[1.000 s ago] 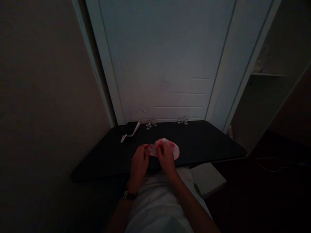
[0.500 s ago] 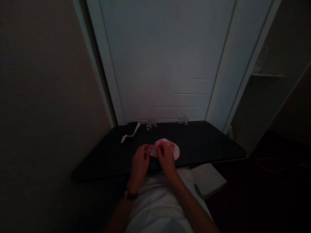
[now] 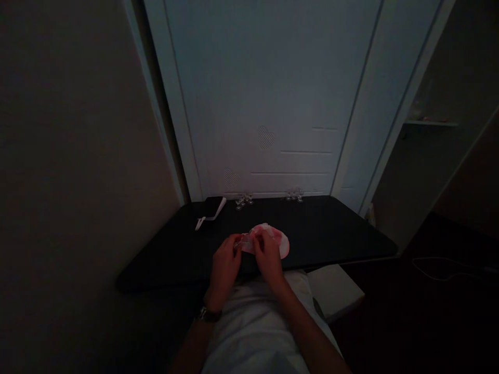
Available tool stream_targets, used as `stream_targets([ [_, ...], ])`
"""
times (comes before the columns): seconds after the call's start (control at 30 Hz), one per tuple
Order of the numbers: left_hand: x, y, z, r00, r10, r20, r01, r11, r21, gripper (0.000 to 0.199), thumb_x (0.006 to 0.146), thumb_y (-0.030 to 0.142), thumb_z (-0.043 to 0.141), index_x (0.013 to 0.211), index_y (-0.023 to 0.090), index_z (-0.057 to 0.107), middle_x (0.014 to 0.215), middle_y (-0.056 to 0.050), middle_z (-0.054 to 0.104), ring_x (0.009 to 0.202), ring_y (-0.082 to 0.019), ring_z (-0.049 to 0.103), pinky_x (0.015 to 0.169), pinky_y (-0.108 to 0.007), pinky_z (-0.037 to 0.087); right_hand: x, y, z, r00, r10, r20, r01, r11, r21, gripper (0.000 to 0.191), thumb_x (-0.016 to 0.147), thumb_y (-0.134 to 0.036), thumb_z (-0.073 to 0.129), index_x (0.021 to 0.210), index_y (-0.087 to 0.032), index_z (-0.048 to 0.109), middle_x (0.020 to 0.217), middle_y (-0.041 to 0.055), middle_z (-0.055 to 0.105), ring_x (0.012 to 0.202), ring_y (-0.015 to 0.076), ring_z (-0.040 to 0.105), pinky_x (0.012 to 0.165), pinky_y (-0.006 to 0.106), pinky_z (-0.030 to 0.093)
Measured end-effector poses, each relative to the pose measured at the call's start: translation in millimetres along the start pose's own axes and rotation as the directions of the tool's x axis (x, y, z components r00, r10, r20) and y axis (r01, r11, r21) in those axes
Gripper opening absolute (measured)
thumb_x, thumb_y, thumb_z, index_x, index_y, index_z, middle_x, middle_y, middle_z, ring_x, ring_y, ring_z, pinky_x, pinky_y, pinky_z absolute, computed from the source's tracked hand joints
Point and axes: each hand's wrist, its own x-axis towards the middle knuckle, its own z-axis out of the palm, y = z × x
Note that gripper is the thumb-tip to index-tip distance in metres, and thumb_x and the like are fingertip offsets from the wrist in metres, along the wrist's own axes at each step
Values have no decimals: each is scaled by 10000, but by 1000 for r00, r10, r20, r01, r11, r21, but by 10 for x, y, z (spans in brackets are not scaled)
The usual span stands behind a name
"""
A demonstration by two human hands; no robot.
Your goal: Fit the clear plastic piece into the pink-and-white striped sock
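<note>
A pink and white cloth (image 3: 284, 246) lies bunched over the dark table in front of me. My right hand (image 3: 268, 254) pinches its left part, fingers bent and pressed together. Between my hands is a small clear, shiny piece (image 3: 245, 241), which looks like one of the little stemmed glasses at the back, though its full shape is hidden. My left hand (image 3: 226, 262) has its fingertips closed on the left end of this clear piece, and a watch sits on that wrist. The cloth touches the clear piece from the right.
Several small clear stemmed glasses stand in two groups, one at the back left (image 3: 244, 200) and one at the back right (image 3: 295, 195) of the black table (image 3: 331, 228). A dark item with a white edge (image 3: 211, 209) lies back left. A white box (image 3: 336, 292) is below the front edge.
Both hands keep nearly the same pose, with only slight finger movement at the clear piece and the cloth. The whole view has shifted a little.
</note>
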Motion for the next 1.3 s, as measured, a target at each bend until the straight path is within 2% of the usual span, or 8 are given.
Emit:
stream_targets([
  [0.13, 0, 10, -9, 1000, 2, -8, -2, 1000, 10, 201, 824, 186, 414, 986, 217, 527, 953, -39, 632, 832, -184, 605, 703, -293, 471, 0, -2, -1, 1000, -3, 4, 3, 1000, -13, 170, 870, -232, 386, 838, -202, 549, 820, 20, 610, 735, 151, 550, 695, 272, 406],
  [0.67, 1, 9, -7, 1000, 0, 10, 0, 1000, 24, 210, 821, 170, 413, 1001, 207, 515, 970, -43, 608, 872, -189, 583, 754, -310, 463, 2, -8, -5, 1000, 2, 0, -2, 999, -37, 139, 861, -215, 403, 840, -190, 538, 837, 26, 604, 764, 148, 546, 725, 271, 398],
  [0.83, -13, -8, -3, 1000, 3, 6, -3, 1000, 25, 217, 827, 160, 399, 1006, 206, 513, 985, -44, 606, 880, -185, 582, 763, -307, 461, 8, -14, -11, 1000, 6, 12, -6, 1000, -25, 151, 862, -213, 395, 826, -189, 540, 805, 18, 598, 731, 145, 541, 694, 263, 399],
  [1.1, -11, -18, 5, 1000, -12, -15, 11, 999, -39, 212, 852, 251, 421, 1045, 212, 500, 999, -47, 612, 884, -185, 591, 743, -303, 474, 8, 5, -6, 1000, -3, 11, 3, 1000, 7, 160, 845, -173, 396, 833, -196, 554, 822, 17, 602, 758, 147, 549, 722, 267, 406],
  [1.3, -6, -6, -2, 1000, -1, -11, 1, 999, -35, 159, 860, 266, 418, 960, 211, 529, 947, -28, 608, 849, -175, 585, 752, -306, 461, 10, -8, -10, 1000, -11, -5, 11, 1000, 20, 156, 846, -181, 398, 825, -193, 552, 822, 16, 599, 758, 142, 548, 721, 262, 404],
])
